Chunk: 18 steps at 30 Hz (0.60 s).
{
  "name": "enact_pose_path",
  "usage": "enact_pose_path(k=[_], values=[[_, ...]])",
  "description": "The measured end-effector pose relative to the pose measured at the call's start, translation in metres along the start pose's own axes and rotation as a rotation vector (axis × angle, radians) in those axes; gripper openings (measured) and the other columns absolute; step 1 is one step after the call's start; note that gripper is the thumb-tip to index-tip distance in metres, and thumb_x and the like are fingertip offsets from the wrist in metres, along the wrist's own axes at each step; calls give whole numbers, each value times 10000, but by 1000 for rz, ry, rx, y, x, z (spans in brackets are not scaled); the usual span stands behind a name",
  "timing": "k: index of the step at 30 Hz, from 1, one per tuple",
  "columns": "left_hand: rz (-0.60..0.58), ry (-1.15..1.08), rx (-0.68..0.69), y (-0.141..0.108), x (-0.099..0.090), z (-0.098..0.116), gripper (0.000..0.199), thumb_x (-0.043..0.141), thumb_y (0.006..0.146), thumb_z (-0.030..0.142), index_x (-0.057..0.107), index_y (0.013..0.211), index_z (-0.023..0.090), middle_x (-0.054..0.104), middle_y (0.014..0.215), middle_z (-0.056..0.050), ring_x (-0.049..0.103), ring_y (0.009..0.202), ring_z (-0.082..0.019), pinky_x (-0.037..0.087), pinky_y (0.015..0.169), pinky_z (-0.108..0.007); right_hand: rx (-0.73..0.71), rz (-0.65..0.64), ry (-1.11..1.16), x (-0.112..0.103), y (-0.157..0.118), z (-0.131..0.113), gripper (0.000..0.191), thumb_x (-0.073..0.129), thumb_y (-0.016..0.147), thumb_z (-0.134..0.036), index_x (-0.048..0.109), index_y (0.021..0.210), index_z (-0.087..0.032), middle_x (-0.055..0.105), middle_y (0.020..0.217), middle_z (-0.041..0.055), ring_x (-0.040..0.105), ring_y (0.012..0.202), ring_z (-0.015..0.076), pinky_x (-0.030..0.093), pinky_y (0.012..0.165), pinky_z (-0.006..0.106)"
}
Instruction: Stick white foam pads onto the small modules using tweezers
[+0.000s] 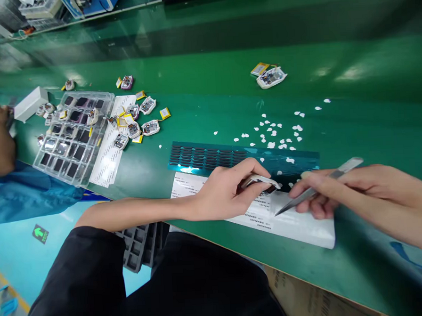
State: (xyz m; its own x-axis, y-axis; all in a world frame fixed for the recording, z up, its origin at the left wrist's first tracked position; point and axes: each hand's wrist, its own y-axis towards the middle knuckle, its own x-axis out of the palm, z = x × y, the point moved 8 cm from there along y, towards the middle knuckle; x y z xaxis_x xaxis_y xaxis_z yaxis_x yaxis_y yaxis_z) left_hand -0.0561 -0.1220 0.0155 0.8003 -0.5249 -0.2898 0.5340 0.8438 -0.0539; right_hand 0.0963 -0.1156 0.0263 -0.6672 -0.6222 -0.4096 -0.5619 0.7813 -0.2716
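My left hand (230, 190) rests on a white printed sheet (299, 224) near the table's front edge, pinching a small white device casing (260, 180). My right hand (336, 189) grips metal tweezers (315, 190), whose tip points down and left onto the sheet just below the casing. Right behind both hands lies a teal film sheet (211, 156) carrying rows of small black strips.
Several white peeled bits (276, 133) litter the green table (199, 73) behind the film. A clear tray (71, 137) of small screens, loose casings (138, 121) and yellow batteries sit at left, beside another person's arm in a blue sleeve (18, 191). One more casing (270, 77) lies far back.
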Motion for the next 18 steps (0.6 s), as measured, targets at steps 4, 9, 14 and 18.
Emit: enact_pose_path(k=[4,9,14,18], values=[[13,10,5,0,0,0,152,568,983,347,594,1012,200,559,706,63,482,584,-72,386,575,-209,27,-134,96,14,2,4,507,506,983,-682,805,745,-349,764,732,22,710,569,167,579,493,200],[27,47,-17,-1,2,-3,179,549,991,370,598,1043,206,583,712,50,494,578,-80,381,549,-211,39,-207,176,23,1,9,506,504,998,-665,811,786,-323,772,757,43,698,548,167,573,460,217],[65,64,-4,-2,1,-3,184,548,993,363,612,1044,198,568,680,61,493,568,-76,394,560,-208,33,-214,191,26,1,10,444,527,1008,-615,813,835,-323,781,788,36,717,591,171,592,492,236],[83,50,20,-3,0,-2,176,552,988,340,624,1031,186,579,694,59,482,557,-65,393,564,-206,8,-168,164,16,4,4,473,530,985,-675,807,766,-359,769,746,27,723,592,172,586,490,217]])
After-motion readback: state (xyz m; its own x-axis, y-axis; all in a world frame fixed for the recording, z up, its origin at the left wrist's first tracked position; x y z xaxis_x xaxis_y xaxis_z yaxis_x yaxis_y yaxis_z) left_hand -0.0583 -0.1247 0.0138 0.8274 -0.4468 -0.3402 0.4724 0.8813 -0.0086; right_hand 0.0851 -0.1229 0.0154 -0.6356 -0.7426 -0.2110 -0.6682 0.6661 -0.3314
